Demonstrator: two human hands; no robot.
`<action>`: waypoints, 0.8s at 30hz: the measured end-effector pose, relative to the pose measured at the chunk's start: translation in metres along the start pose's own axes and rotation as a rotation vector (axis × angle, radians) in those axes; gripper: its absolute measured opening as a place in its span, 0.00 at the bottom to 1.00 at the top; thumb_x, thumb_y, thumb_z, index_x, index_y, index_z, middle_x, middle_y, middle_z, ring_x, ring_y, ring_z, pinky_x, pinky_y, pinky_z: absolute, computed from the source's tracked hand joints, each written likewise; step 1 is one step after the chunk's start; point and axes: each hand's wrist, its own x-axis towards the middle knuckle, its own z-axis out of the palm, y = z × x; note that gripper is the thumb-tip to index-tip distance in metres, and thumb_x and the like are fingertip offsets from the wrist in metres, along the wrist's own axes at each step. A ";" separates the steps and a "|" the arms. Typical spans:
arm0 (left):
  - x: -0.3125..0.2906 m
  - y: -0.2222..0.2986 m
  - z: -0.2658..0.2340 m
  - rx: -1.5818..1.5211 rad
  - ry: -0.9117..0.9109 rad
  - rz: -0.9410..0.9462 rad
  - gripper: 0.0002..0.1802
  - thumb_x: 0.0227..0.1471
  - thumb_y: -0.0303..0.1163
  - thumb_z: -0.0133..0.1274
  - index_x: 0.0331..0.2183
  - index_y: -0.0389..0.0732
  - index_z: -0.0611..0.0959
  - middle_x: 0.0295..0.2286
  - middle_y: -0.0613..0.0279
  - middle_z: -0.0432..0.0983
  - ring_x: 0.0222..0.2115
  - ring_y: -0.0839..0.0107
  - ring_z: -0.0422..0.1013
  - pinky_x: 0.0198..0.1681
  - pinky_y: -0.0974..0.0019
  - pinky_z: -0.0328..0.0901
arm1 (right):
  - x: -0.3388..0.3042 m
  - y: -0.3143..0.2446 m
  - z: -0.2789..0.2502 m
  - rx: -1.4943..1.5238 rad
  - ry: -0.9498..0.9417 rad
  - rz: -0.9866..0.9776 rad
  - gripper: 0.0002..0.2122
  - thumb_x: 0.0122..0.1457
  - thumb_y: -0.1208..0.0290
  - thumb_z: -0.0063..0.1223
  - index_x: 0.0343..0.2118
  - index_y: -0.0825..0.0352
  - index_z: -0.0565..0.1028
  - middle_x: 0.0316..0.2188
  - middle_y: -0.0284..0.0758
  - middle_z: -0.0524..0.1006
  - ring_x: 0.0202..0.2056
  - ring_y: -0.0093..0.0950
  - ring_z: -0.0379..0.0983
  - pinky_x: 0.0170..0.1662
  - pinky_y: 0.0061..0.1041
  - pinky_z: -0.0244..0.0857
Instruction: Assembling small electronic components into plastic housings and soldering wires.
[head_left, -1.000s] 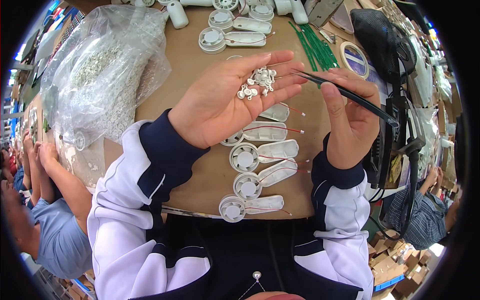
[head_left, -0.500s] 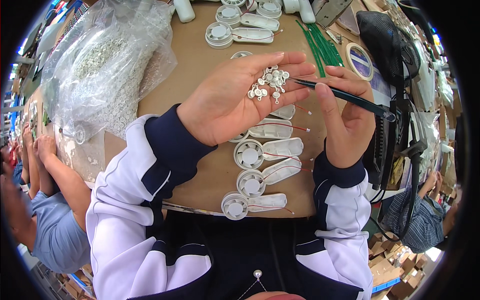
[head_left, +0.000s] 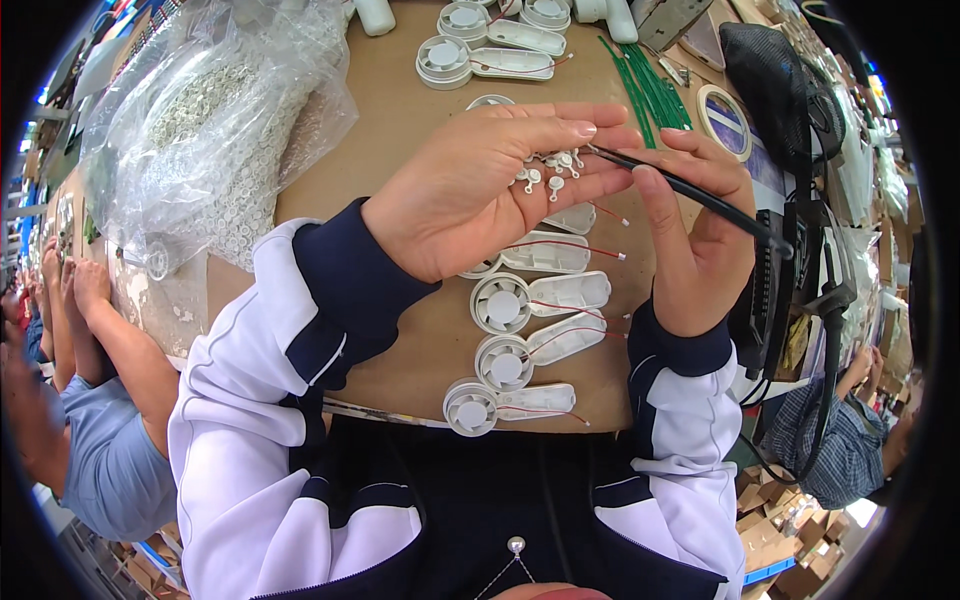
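My left hand (head_left: 465,185) lies palm up and cupped over the brown work surface. Several small white plastic parts with tiny ring ends (head_left: 553,172) rest in it, and its thumb bends over them, hiding some. Between thumb and fingers, my right hand (head_left: 700,215) grips a pair of dark tweezers (head_left: 700,195). The tweezer tips reach the parts near my left thumb tip; whether they pinch one is too small to tell. Under and below my hands sits a column of white fan housings (head_left: 502,305) with open handle shells (head_left: 568,292) and thin red wires.
A clear plastic bag of small white parts (head_left: 250,200) stands at the left. Green wires (head_left: 650,95), a tape roll (head_left: 724,122) and a black mesh object (head_left: 765,85) lie at the far right. More fan housings (head_left: 443,60) are at the back. A co-worker's arm (head_left: 125,340) shows at left.
My left thumb has folded inward over the white parts, and the palm has tilted, so fewer of them show. The tweezers have shifted slightly, their tips now close to that thumb.
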 end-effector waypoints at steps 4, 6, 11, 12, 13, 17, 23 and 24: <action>0.000 -0.001 -0.002 0.034 0.008 0.020 0.20 0.61 0.25 0.46 0.53 0.26 0.70 0.50 0.46 0.70 0.47 0.66 0.72 0.50 0.74 0.71 | 0.000 -0.003 0.000 -0.101 -0.017 -0.107 0.09 0.48 0.81 0.63 0.32 0.66 0.77 0.35 0.35 0.76 0.42 0.31 0.71 0.47 0.28 0.65; 0.000 -0.001 -0.002 0.051 0.015 0.027 0.20 0.61 0.25 0.46 0.53 0.26 0.70 0.49 0.47 0.71 0.47 0.68 0.72 0.50 0.74 0.71 | 0.000 -0.005 0.000 -0.157 -0.025 -0.165 0.10 0.46 0.81 0.64 0.32 0.66 0.77 0.35 0.33 0.78 0.40 0.31 0.70 0.45 0.27 0.65; 0.001 -0.001 -0.004 0.076 0.013 0.019 0.20 0.61 0.25 0.46 0.53 0.26 0.70 0.49 0.47 0.72 0.48 0.66 0.72 0.50 0.74 0.71 | 0.001 -0.008 0.002 -0.127 -0.021 -0.218 0.11 0.44 0.83 0.64 0.32 0.65 0.77 0.33 0.29 0.80 0.38 0.29 0.70 0.43 0.25 0.65; 0.001 -0.002 -0.004 0.076 0.013 0.018 0.20 0.61 0.25 0.46 0.53 0.26 0.70 0.49 0.47 0.72 0.48 0.66 0.72 0.50 0.74 0.71 | 0.001 -0.008 0.002 -0.127 -0.020 -0.218 0.11 0.44 0.83 0.64 0.32 0.65 0.77 0.33 0.29 0.80 0.38 0.29 0.70 0.43 0.25 0.65; 0.001 -0.002 -0.004 0.075 0.015 0.025 0.20 0.61 0.25 0.46 0.53 0.26 0.70 0.49 0.47 0.72 0.48 0.66 0.72 0.50 0.74 0.71 | 0.001 -0.008 0.002 -0.123 -0.018 -0.219 0.11 0.44 0.83 0.64 0.32 0.65 0.77 0.33 0.29 0.80 0.38 0.29 0.69 0.43 0.25 0.65; 0.002 -0.004 -0.005 0.072 0.022 0.046 0.20 0.61 0.25 0.46 0.53 0.26 0.70 0.48 0.46 0.72 0.49 0.65 0.71 0.50 0.74 0.71 | 0.000 -0.007 0.002 -0.111 -0.012 -0.225 0.11 0.44 0.83 0.64 0.32 0.65 0.77 0.34 0.28 0.81 0.36 0.28 0.69 0.42 0.24 0.66; 0.001 -0.005 0.000 0.038 0.060 0.064 0.15 0.58 0.25 0.50 0.46 0.25 0.76 0.42 0.48 0.76 0.40 0.70 0.74 0.48 0.74 0.71 | 0.000 -0.006 0.000 -0.120 -0.016 -0.216 0.11 0.44 0.83 0.64 0.32 0.65 0.77 0.33 0.29 0.80 0.35 0.28 0.69 0.42 0.24 0.66; 0.001 -0.004 0.000 0.041 0.056 0.063 0.16 0.58 0.25 0.50 0.46 0.25 0.76 0.42 0.48 0.76 0.40 0.69 0.74 0.48 0.74 0.71 | 0.000 -0.006 0.000 -0.134 -0.023 -0.223 0.11 0.44 0.83 0.63 0.32 0.66 0.76 0.32 0.30 0.80 0.35 0.28 0.70 0.42 0.25 0.66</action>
